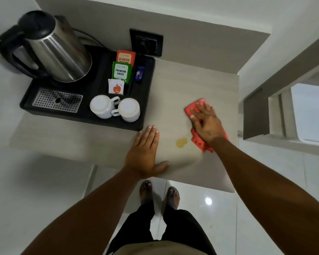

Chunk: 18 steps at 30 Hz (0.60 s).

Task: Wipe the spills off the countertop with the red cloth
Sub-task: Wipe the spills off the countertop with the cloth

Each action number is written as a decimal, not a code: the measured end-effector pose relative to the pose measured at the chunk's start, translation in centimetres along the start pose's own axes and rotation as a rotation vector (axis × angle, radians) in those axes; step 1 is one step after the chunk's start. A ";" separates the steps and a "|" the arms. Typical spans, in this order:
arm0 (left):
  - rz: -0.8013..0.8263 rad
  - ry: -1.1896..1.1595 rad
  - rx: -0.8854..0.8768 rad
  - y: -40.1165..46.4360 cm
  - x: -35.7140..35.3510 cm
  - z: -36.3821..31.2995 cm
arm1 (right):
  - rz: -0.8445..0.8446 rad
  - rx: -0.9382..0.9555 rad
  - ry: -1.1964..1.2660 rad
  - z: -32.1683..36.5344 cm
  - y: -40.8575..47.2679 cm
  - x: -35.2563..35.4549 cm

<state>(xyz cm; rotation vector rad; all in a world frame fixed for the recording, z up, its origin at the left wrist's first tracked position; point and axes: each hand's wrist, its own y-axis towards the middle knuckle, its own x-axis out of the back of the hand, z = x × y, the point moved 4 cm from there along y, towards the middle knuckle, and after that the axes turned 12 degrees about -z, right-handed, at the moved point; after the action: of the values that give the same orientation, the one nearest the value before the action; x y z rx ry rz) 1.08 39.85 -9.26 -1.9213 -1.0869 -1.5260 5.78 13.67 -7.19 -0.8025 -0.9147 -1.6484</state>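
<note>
The red cloth (190, 108) lies flat on the pale wood-grain countertop (201, 85), near its right side. My right hand (205, 124) presses down on the cloth with fingers spread, covering its middle. A small yellowish spill (181, 142) sits on the counter just left of the cloth's near corner, apart from it. My left hand (145, 151) rests flat on the counter to the left of the spill, holding nothing, its thumb along the front edge.
A black tray (147, 92) at the back left carries a steel kettle (57, 52), two upturned white cups (129, 109), tea sachets (121, 71) and a drip grate (57, 100). A wall socket (145, 42) is behind it. The counter's right edge meets a wall; my feet stand below the front edge.
</note>
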 end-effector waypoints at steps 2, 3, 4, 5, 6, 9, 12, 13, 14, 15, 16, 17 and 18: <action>-0.004 -0.007 -0.006 -0.2 0.1 0.2 | 0.062 0.122 0.030 2.4 -2.7 -0.6; -0.006 -0.002 -0.017 -0.5 0.1 0.5 | 0.074 0.195 0.049 3.0 -5.0 -0.5; -0.010 0.006 -0.032 -0.9 0.0 0.9 | 0.081 0.241 0.065 3.1 -7.4 0.0; -0.009 0.016 -0.045 -1.1 0.0 1.4 | 0.088 0.243 0.073 2.6 -9.4 0.7; 0.004 0.025 -0.052 -1.4 0.0 1.8 | 0.086 0.213 0.079 1.4 -10.5 1.5; 0.011 0.052 -0.073 -2.1 -0.1 2.2 | 0.024 0.046 0.040 -0.5 -9.6 2.1; 0.053 0.071 -0.078 -1.8 0.0 2.0 | -0.066 -0.091 -0.002 0.9 -6.1 0.6; 0.055 0.082 -0.086 -1.8 0.0 2.0 | -0.062 -0.093 -0.007 2.2 -5.6 -0.1; 0.055 0.094 -0.092 -1.9 0.1 2.1 | -0.036 -0.051 -0.010 3.6 -6.0 -0.9; 0.071 0.095 -0.094 -2.1 0.3 2.2 | 0.005 0.016 -0.015 5.0 -7.3 -1.6; 0.083 0.087 -0.101 -2.4 0.2 2.4 | 0.038 0.105 -0.014 6.3 -9.2 -2.0; 0.060 0.088 -0.110 -2.4 0.1 2.4 | 0.060 0.180 -0.001 6.9 -11.1 -1.8; 0.046 0.101 -0.112 -2.1 0.0 2.2 | 0.083 0.210 0.023 6.6 -12.5 -1.1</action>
<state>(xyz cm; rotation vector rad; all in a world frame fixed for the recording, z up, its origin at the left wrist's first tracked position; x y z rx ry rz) 0.72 42.73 -10.14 -1.9062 -0.9257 -1.6707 -5.64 22.03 -7.16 -0.6668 -1.0061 -1.4592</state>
